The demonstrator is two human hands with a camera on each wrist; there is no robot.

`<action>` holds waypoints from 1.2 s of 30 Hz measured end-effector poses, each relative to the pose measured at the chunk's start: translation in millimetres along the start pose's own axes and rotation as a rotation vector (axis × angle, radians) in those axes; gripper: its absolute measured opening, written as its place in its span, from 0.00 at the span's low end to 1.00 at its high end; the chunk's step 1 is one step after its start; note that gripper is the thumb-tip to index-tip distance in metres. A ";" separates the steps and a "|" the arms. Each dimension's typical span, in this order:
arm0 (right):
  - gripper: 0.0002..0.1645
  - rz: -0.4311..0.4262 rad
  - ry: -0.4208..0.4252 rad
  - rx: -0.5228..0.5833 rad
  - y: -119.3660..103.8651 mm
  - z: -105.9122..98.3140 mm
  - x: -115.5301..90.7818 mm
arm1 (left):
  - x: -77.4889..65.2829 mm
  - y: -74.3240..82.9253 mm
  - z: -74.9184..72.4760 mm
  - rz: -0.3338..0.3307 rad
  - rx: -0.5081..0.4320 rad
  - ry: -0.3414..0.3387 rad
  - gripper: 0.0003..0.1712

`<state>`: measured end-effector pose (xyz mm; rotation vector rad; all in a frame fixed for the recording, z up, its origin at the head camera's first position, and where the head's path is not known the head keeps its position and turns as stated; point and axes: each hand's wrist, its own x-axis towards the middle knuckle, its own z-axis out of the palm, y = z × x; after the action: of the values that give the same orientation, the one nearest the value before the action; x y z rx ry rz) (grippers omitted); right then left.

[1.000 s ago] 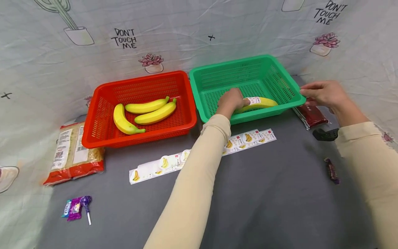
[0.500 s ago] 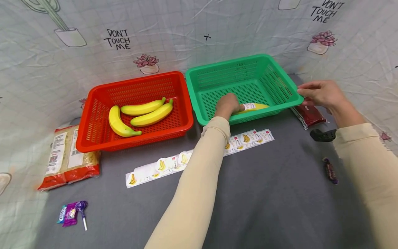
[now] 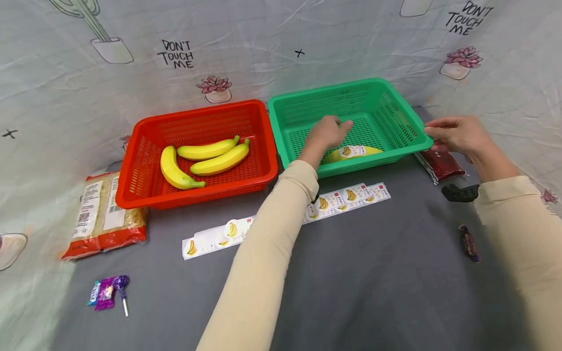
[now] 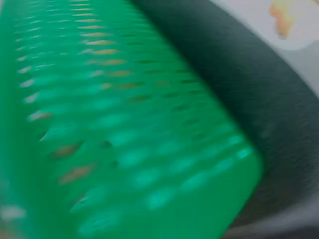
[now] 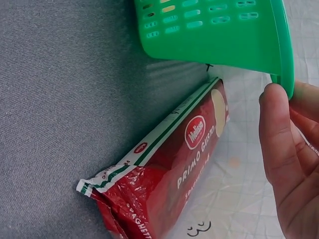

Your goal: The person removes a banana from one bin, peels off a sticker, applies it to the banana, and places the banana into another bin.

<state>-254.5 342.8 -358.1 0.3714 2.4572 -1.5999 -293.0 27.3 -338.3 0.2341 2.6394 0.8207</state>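
Observation:
My left hand [image 3: 326, 135] hovers inside the green basket [image 3: 329, 169], just above and left of a banana [image 3: 372, 150]. Its thumb stands apart; the other fingers are partly hidden, and nothing shows held. The banana lies along the basket's near wall, wearing a white label with a banana picture [image 3: 352, 151]. My right hand [image 3: 458, 134] pinches the basket's rim at its near right corner. In the right wrist view, the thumb [image 5: 277, 129] presses that rim from outside. Blurred green basket wall [image 4: 164, 164] fills much of the left wrist view.
Left of the green basket, a red basket [image 3: 149, 201] holds several bananas. Overlapping banana labels [image 3: 327, 204] run across the table. A spaghetti pack [image 5: 184, 159] lies by the right hand. A grain bag [image 3: 103, 214], lollipop [image 3: 122, 287], wrapped candy [image 3: 469, 243] and black object [image 3: 460, 193] lie around.
The labelled banana has gone down into the green basket. My left hand has let go of it and risen off it, uncovering the label. The right hand has stayed on the rim.

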 end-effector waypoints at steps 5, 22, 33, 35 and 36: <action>0.09 -0.017 -0.008 0.004 -1.6 -12.4 2.2 | -45.5 -13.6 -47.9 0.223 -0.356 0.122 0.35; 0.07 -0.037 0.098 -0.162 19.5 -51.6 6.1 | -199.5 -276.0 -138.9 -0.321 -0.461 0.673 0.35; 0.16 -0.046 0.120 -0.328 29.9 -53.2 8.2 | -181.7 -298.1 -114.9 -0.347 -1.077 0.832 0.23; 0.16 -0.048 0.122 -0.334 31.6 -54.2 9.3 | -180.0 -297.5 -113.5 -0.367 -1.075 0.847 0.22; 0.15 -0.046 0.123 -0.332 32.1 -54.7 9.8 | -179.5 -297.3 -113.0 -0.373 -1.078 0.850 0.22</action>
<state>-255.0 406.4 -366.9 0.3714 2.7795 -1.1830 -186.5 -320.6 -370.1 -1.0375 2.2406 2.3574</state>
